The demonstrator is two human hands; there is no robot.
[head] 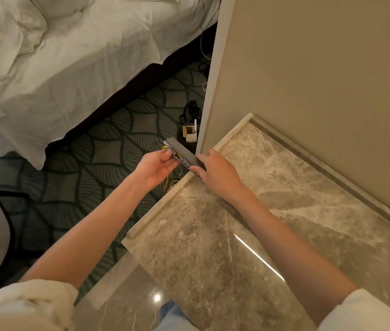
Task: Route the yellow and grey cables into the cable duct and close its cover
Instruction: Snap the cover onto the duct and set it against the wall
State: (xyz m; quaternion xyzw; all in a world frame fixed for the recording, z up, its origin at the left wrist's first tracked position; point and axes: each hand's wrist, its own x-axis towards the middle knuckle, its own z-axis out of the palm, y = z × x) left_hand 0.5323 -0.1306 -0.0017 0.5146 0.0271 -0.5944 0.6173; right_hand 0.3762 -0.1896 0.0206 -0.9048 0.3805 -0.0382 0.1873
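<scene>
Head view, looking down past both bare forearms, cream sleeves pushed up at bottom corners. Grey slotted cable duct (184, 161) held in the air over the far left corner of the marble counter (249, 235), running diagonally from upper left toward lower right, far end sticking out past the counter edge above the patterned carpet (89, 168). Flat grey cover (181, 150) sitting along the duct's top, seated or not cannot tell. Left hand (157, 167) palm up under the duct's far portion, fingers curled around its slotted side, thumb near the end. Right hand (218, 173) palm down over the near portion, fingers pressed on the cover, thumb on the slotted side, hiding the rest of the duct. Yellow cable (167, 183) showing at the duct's far end by the left thumb and again below the left hand, hanging toward the floor just beside the counter edge. Thin pale cable next to it below the hand, likely the grey one, too small to confirm. Beige wall panel (320, 80) right of the hands. Bed with rumpled white sheets (69, 56) upper left. Small white box (190, 133) and black clutter on the carpet near the panel's base.
</scene>
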